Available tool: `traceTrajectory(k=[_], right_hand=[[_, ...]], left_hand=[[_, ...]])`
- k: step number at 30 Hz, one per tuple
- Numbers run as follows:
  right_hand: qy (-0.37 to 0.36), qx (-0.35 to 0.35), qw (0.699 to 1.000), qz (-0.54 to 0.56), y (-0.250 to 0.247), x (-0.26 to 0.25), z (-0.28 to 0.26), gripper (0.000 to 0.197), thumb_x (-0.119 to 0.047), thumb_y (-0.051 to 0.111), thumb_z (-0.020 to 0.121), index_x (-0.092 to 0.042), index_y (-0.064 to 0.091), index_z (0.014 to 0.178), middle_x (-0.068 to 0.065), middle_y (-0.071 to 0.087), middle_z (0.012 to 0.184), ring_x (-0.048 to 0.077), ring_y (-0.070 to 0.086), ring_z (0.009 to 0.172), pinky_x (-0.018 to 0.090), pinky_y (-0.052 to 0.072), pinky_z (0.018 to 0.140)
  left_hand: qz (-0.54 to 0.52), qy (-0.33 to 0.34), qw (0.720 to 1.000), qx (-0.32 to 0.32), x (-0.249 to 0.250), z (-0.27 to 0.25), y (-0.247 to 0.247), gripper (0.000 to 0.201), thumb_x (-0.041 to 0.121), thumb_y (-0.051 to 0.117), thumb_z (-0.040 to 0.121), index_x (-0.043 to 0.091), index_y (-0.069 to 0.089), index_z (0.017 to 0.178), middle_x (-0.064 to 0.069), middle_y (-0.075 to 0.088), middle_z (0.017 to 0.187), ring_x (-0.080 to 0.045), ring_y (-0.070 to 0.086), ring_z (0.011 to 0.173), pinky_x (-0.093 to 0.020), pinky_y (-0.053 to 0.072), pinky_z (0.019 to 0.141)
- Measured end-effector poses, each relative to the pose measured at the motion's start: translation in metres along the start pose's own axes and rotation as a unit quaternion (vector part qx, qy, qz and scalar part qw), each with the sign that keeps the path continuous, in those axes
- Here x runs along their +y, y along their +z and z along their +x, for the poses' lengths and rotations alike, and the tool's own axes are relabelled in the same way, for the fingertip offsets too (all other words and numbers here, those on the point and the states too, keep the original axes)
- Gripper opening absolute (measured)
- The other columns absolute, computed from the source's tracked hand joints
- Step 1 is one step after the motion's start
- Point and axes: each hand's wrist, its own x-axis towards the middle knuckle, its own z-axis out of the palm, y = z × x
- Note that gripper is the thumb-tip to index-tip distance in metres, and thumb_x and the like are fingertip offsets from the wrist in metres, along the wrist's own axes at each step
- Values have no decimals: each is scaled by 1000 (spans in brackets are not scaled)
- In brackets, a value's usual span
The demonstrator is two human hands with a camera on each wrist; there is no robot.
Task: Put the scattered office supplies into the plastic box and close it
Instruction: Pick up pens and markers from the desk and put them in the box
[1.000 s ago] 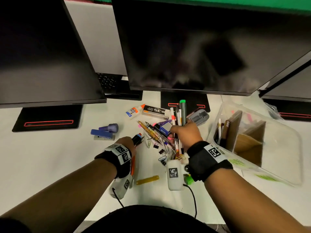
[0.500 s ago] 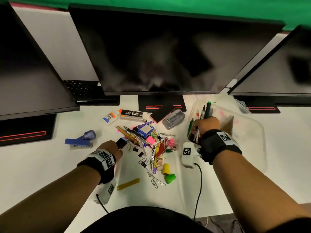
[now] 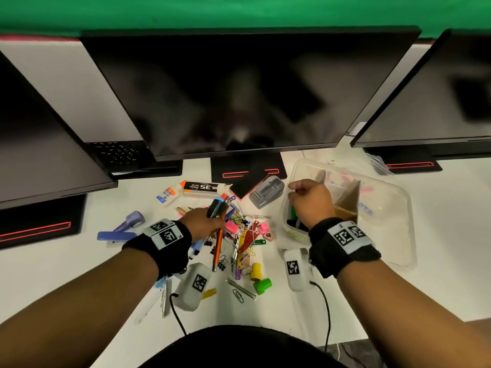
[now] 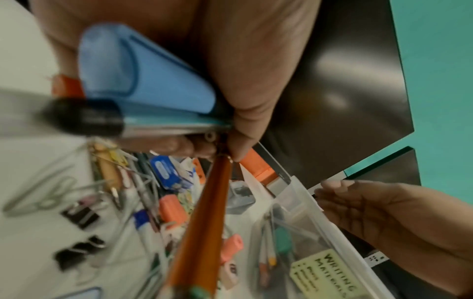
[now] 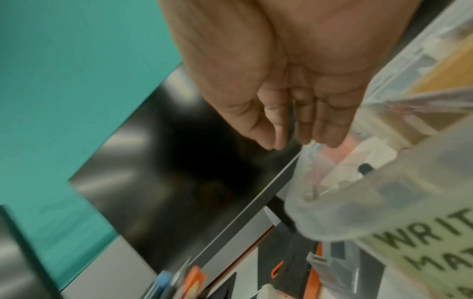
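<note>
The left hand [image 3: 203, 224] was closed around a small bundle of writing tools: an orange pencil [image 3: 218, 245] that slanted down out of the fist toward the person, and a dark marker with a blue cap [image 3: 215, 207] that stuck up past the knuckles. In the left wrist view the fingers [image 4: 256, 81] were curled round the blue cap and the orange shaft together, with at least one more thin pen pressed between them, too blurred to name. The right hand [image 3: 309, 201] hovered over the near left corner of the clear plastic box [image 3: 393, 208], which stood on the white desk [image 3: 66, 274] to the right of the pile with no lid on it. Its fingers [image 5: 307, 121] hung together, straight to slightly bent, and held nothing. Pens stood in the box's left compartment [image 3: 293, 219], just under that hand, and brown cardboard dividers [image 3: 348, 200] split the inside; a yellow label on the outer wall read "WRITING MATERIALS" [image 4: 330, 275]. The scattered supplies [image 3: 239, 240] lay on the desk between the two hands: binder clips, paper clips, pink erasers and coloured key tags. A glue bottle [image 3: 170, 192], a box of staples [image 3: 204, 187] and a grey stapler [image 3: 267, 192] lay behind the pile, and a blue stapler [image 3: 117, 236] lay to its left. Three dark monitors [image 3: 239, 96] stood along the back.
</note>
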Motion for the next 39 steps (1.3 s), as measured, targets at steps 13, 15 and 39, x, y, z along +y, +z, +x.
traceTrajectory(k=[13,15,39], right_hand=[[74,-309,940,124,-13,-9,-38,22,-17,68,84,3,66,94,12,68,72,9,65,48,21,53,46],[59,-267,954,125,-21,-4,-34,13,-13,68,84,-1,65,80,10,65,65,8,62,43,20,51,43],[-129,-216,942,-220,-60,77,-37,30,-36,55,91,-33,61,120,-9,67,117,13,62,104,29,49,90]], left_hand=[[-285,80,955,-15,106,-6,22,11,21,63,84,14,62,76,-9,63,75,-23,60,66,-35,54,69],[-279,89,956,-3,126,0,32,15,27,68,73,13,64,73,-12,66,75,-29,63,70,-36,55,73],[75,223,970,64,166,25,86,26,6,54,85,9,64,108,-10,67,109,-24,63,100,-33,51,89]])
